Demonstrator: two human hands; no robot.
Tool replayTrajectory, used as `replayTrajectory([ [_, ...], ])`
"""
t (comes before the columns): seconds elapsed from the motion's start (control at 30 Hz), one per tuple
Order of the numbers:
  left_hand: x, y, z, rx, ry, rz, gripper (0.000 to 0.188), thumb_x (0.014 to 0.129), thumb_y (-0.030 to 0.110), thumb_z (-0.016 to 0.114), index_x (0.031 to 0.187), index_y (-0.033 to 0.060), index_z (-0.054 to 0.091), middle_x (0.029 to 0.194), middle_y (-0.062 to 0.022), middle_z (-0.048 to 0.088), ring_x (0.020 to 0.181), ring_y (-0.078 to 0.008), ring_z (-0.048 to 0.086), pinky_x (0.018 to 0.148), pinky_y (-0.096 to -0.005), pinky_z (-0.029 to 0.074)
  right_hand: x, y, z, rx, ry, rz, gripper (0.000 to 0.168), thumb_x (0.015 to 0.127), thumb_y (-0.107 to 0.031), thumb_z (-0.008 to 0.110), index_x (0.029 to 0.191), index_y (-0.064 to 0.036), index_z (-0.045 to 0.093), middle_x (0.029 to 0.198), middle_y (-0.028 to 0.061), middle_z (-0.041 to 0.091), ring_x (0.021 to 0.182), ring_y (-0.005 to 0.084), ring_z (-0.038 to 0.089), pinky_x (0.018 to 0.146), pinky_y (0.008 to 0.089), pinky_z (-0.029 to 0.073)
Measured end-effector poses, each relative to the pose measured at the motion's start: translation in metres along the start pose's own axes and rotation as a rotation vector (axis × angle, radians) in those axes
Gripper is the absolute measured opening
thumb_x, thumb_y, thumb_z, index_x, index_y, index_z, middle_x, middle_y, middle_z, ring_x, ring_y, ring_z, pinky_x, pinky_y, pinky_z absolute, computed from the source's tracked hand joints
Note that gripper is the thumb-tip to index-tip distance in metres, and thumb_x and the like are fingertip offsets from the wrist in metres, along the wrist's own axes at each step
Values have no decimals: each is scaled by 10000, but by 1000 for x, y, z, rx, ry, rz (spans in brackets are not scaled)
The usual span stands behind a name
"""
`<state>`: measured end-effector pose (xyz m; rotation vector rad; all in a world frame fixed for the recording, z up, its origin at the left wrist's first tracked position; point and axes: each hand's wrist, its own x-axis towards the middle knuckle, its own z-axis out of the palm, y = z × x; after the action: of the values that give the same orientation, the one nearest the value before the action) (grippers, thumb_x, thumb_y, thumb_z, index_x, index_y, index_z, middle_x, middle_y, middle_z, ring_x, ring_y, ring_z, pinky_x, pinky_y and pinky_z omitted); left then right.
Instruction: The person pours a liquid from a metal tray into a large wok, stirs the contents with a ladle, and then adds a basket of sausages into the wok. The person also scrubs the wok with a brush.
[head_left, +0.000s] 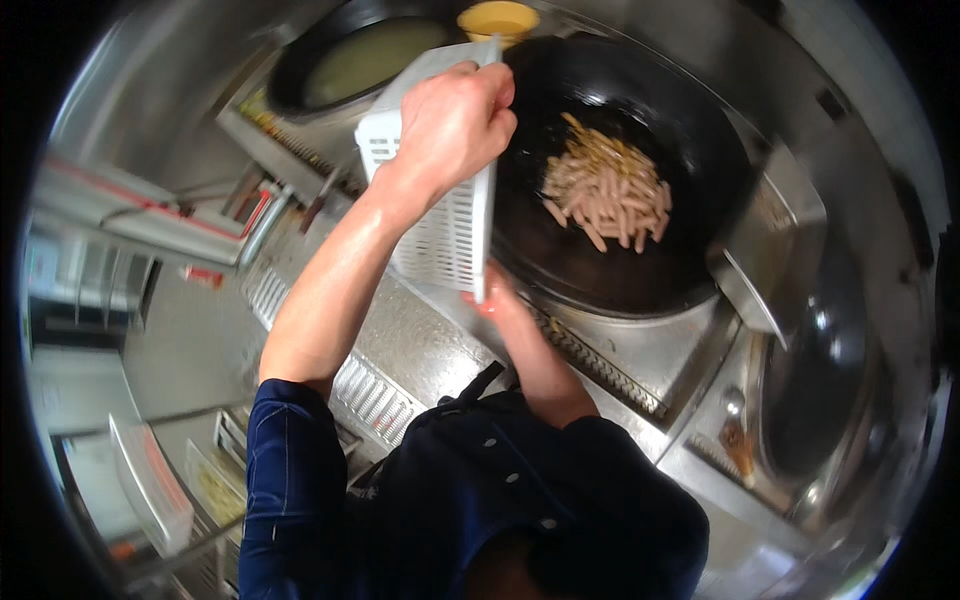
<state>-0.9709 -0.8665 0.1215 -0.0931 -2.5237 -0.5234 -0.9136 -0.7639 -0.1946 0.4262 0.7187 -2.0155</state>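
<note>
My left hand (459, 120) grips the upper rim of a white slotted plastic basket (450, 232), which is tilted on its side at the left edge of a large black wok (615, 285). At the basket's lower corner my right hand (491, 296) holds the rim, its fingers partly hidden behind the basket. A heap of pinkish-brown sausage-like pieces (615, 202) lies in the wok, with thinner yellowish pieces on its upper part. The inside of the basket is mostly turned away from view.
A second wok with cloudy liquid (375, 60) stands at upper left, near a yellow bowl (499, 21). Right of the large wok are a square metal container (757, 292) and another dark wok (810, 390). Grated drains (379, 397) run along the floor, and shelves with tubs stand at lower left.
</note>
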Motion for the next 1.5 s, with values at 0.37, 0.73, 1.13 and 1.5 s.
replayTrajectory([
  [0.37,-457,-4,-158,-596,469,-871,322,733,105,535,1026,4,442,870,-172,590,844,-271,602,713,-386,491,-174,58,40,-939,-115,-335,534,685,37,467,1218,64,467,1128,202,549,995,301,560,763,378,498],
  [0.73,-769,142,-119,-700,926,-1682,392,745,122,547,1113,-11,562,1019,-137,620,960,-204,577,863,-318,444,-117,283,91,-1712,-705,187,299,719,56,491,1009,44,562,895,102,609,719,169,594,608,266,494],
  [1.13,-814,82,-147,-858,1134,-1896,278,778,128,582,1035,31,540,911,-75,614,779,-178,601,664,-304,502,-37,394,71,-1735,-650,278,250,773,-35,559,1010,8,628,883,63,648,785,141,599,684,288,477],
  [1.5,-651,-198,-184,-1355,937,-1639,490,887,283,523,1264,10,370,1133,-194,533,882,-322,625,679,-378,575,84,338,187,-1372,-356,-151,216,743,13,538,944,47,608,854,73,647,793,139,603,705,262,478],
])
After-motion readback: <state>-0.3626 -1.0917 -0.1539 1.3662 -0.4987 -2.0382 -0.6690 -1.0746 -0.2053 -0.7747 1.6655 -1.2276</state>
